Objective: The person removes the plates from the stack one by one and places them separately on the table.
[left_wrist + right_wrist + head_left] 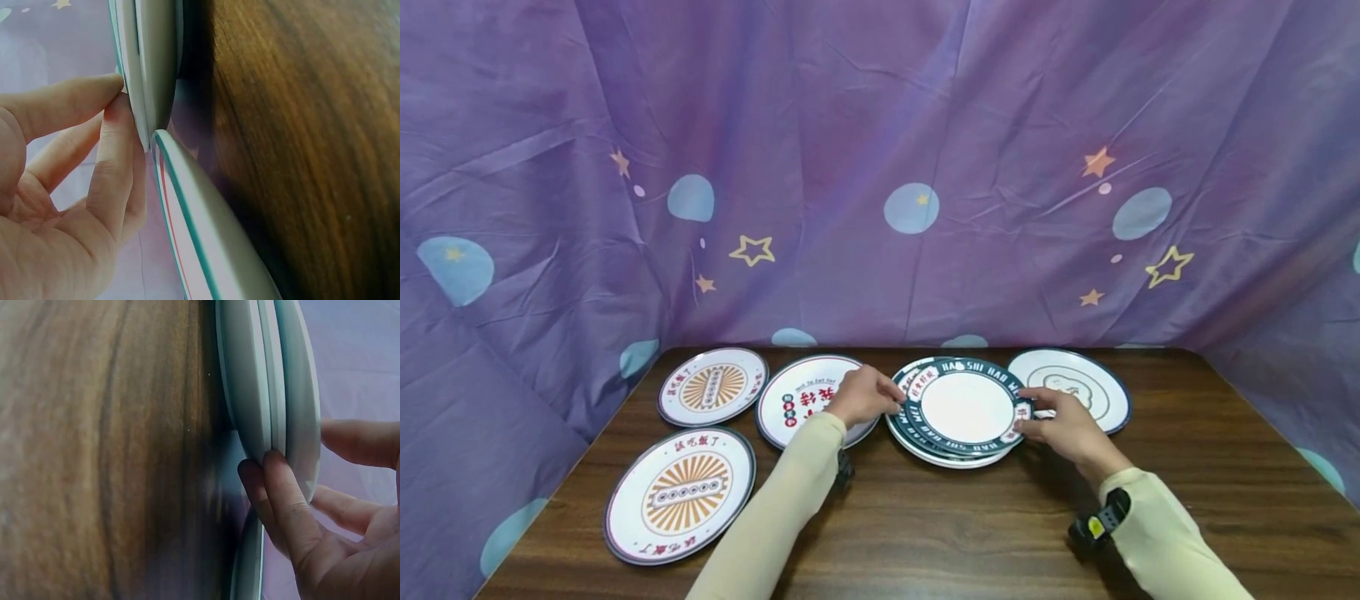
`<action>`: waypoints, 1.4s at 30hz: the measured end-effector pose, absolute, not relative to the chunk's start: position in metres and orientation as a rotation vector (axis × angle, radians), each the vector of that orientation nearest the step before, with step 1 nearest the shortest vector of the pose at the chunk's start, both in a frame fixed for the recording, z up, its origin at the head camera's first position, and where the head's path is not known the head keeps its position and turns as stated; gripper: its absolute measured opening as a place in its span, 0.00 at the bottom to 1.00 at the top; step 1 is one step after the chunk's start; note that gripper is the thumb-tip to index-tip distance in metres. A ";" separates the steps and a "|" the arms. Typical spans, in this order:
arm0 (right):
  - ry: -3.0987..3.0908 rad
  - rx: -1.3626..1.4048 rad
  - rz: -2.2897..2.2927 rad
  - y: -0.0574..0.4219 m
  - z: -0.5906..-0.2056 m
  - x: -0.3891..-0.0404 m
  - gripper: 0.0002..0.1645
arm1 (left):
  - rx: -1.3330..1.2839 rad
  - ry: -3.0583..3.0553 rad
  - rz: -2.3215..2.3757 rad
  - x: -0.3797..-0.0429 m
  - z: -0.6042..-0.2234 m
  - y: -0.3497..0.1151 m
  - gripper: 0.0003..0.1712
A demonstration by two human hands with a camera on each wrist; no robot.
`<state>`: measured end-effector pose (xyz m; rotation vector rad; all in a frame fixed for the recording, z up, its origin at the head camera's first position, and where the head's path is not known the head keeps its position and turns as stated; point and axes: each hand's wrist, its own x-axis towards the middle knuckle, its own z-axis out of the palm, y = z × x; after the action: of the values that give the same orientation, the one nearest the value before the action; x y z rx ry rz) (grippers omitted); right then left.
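Two hands faced each other across a stack of plates [958, 462] on the brown desk [947, 533], the left hand [861, 396] at its left rim and the right hand [1067, 425] at its right. The top plate [967, 406] lay between them, neither hand clearly nearer, in the far middle of the desk. Round and flat, it had no long axis; the relation that counted ran straight across, left fingers to right fingers. It sat off-centre on the stack, so crescents of the plates beneath showed along the left and near sides.

The left fingers [111, 150] were narrow, thumb and fingertips pinched together at the rim. The right fingers [290, 506] bracketed the opposite edge, thumb above, fingertips against the lower rims. I could not tell how many plates that grip took in.

Smooth and glossy, the top plate had a plain white centre and a deep-green border with white capitals and red-lettered labels. Just left lay a white plate with red lettering [801, 396]; farther left, two orange sunburst plates [679, 496], one far, one near. Right of the stack, partly behind the right hand, lay a dark-rimmed white plate [1097, 379]. Streaky wood grain covered the desk; beyond hung creased purple cloth [850, 125] with stars and pale-blue discs.
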<state>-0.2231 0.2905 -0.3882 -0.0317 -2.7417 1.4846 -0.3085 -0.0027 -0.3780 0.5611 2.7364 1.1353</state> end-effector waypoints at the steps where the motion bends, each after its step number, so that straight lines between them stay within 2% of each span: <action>1: -2.742 -0.034 1.476 0.291 -0.388 -0.223 0.37 | 0.561 2.734 1.134 -0.308 -0.378 -0.003 0.09; 15: -2.758 -0.294 1.467 0.290 -0.391 -0.225 0.38 | 0.551 2.756 1.087 -0.307 -0.378 -0.001 0.12; 33: -2.660 -0.338 1.636 0.302 -0.383 -0.211 0.39 | 0.513 2.757 1.100 -0.311 -0.379 0.000 0.14; 42: -2.620 -0.336 1.797 0.325 -0.387 -0.198 0.40 | 0.524 2.792 1.083 -0.310 -0.379 -0.001 0.14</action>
<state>-0.1977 0.3249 -0.3872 -0.3361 -2.6205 1.7965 -0.3102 -0.0006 -0.3787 0.5236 2.7919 1.0832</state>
